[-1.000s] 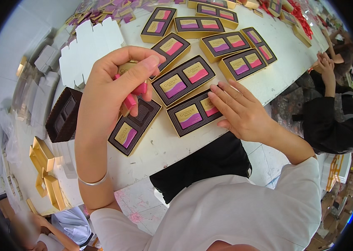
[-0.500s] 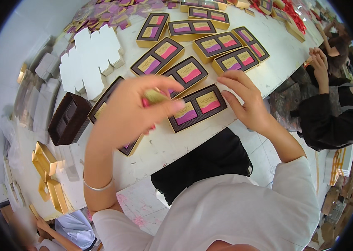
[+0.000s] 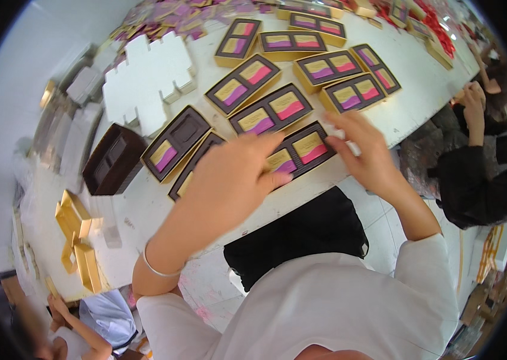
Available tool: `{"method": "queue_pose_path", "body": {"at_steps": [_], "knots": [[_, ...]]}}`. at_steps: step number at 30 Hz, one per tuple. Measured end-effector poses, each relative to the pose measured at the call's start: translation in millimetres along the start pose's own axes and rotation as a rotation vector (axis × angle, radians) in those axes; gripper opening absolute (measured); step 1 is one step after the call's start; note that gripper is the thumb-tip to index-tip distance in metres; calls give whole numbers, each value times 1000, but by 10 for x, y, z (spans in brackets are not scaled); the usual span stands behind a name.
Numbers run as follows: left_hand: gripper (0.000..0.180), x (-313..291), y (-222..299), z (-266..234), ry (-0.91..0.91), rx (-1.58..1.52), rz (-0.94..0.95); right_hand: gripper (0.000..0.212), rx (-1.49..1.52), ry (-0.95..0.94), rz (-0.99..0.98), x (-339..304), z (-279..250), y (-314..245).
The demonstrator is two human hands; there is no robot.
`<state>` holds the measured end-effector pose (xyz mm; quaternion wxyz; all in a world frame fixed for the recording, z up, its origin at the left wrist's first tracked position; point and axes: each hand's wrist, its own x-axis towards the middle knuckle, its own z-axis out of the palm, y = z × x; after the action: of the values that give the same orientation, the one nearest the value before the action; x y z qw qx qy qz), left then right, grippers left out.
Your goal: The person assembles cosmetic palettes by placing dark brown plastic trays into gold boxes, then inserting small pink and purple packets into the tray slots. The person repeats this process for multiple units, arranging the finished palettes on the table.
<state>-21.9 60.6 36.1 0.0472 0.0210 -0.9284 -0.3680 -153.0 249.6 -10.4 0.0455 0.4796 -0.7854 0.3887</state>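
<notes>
A gold box with a dark tray (image 3: 328,147) lies nearest me, with a gold-and-pink packet (image 3: 310,148) and a gold-and-purple packet (image 3: 282,161) in its two compartments. My left hand (image 3: 226,177), blurred, reaches over its left end. Thumb and index finger are apart there; the other fingers and anything under the palm are hidden. At the box's right end my right hand (image 3: 364,153) is open, fingers curved, with nothing visible in it. Left of my left hand, another box (image 3: 178,129) has one purple packet and one bare compartment. A further box (image 3: 175,191) is partly hidden beneath my wrist.
Several filled boxes (image 3: 292,45) spread across the far table. White folded cartons (image 3: 145,84) lie left, beside a dark brown tray stack (image 3: 112,162). Gold box parts (image 3: 79,240) stand near the left edge. Loose packets (image 3: 175,15) pile up far away. Other people sit left and right.
My left hand has come down and right to the nearest box, and the pink-and-gold packet in it no longer shows. My right hand stays by the box's right end. The view has shifted slightly.
</notes>
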Motion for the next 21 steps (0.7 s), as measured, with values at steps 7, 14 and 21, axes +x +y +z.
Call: {"method": "queue_pose_path", "body": {"at_steps": [7, 14, 21], "knots": [[53, -24, -362, -320, -26, -1159, -289, 36, 260, -44, -291, 413, 31, -418], [57, -321, -334, -279, 152, -1161, -359, 23, 269, -205, -558, 688, 565, -766], [37, -901, -499, -483, 232, -588, -456, 24, 373, -436, -304, 1143, 532, -562]]}}
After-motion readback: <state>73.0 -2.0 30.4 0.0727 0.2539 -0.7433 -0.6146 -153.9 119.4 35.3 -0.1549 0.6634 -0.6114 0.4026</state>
